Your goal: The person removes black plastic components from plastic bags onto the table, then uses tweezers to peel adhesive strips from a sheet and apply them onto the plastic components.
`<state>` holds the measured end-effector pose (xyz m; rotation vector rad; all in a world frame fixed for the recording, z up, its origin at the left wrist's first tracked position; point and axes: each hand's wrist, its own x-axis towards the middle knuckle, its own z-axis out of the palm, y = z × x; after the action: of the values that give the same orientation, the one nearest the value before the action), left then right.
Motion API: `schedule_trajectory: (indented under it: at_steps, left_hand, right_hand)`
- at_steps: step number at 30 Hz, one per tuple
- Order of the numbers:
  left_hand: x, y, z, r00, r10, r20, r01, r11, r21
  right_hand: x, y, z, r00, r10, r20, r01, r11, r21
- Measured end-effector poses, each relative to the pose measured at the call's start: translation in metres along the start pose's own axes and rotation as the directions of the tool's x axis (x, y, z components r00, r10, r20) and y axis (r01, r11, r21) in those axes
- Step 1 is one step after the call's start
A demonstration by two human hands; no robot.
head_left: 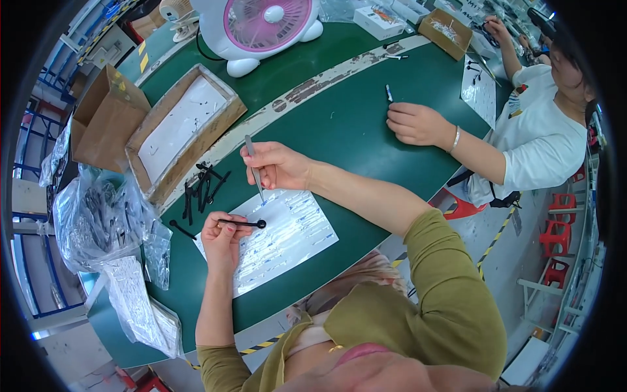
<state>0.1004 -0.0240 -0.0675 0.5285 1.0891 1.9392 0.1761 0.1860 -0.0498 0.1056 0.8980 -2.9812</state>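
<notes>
My left hand point(223, 240) pinches a thin black stick-shaped part point(241, 223) with a small round end, held over the left side of a white sheet. In my right hand point(277, 166) are metal tweezers point(251, 149), their tips pointing down close to the sheet's far edge. Whether the tips grip anything is too small to tell. The glossy white sheet point(287, 245) carries rows of small bluish pieces. Several similar black parts point(204, 189) lie in a loose pile beyond my left hand. One more black part point(183, 230) rests beside the sheet's left corner.
A shallow cardboard tray point(235, 108) and an open box point(108, 117) stand far left, near plastic bags point(98, 215) and stacked silvery sheets point(140, 304). A pink-and-white fan point(245, 39) stands at the back. To the right, a co-worker's hand point(418, 124) holds a small piece over the green table point(346, 85).
</notes>
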Motion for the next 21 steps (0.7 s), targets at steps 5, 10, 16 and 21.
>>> schedule_trajectory:
  at_steps: [5, 10, 16, 21]
  left_hand:
    - [-0.008, 0.007, -0.004, 0.999, -0.030, -0.046, 0.030, 1.000, -0.003]
    - [-0.006, 0.014, -0.003, 0.982, -0.131, -0.134, 0.141, 0.988, 0.068]
    - [-0.001, 0.023, 0.008, 0.986, -0.125, -0.109, 0.130, 0.991, 0.043]
    - [-0.004, 0.014, 0.001, 0.973, -0.076, -0.219, 0.111, 0.982, 0.152]
  right_hand:
    - [0.006, 0.008, 0.005, 0.999, 0.040, -0.033, -0.040, 0.999, -0.009]
    - [0.011, 0.012, 0.003, 0.989, -0.063, -0.136, 0.050, 0.994, -0.095]
    - [0.009, 0.002, 0.004, 0.971, -0.161, -0.175, 0.133, 0.978, -0.163]
    - [0.016, 0.014, 0.001, 0.970, -0.162, -0.183, 0.137, 0.981, -0.138]
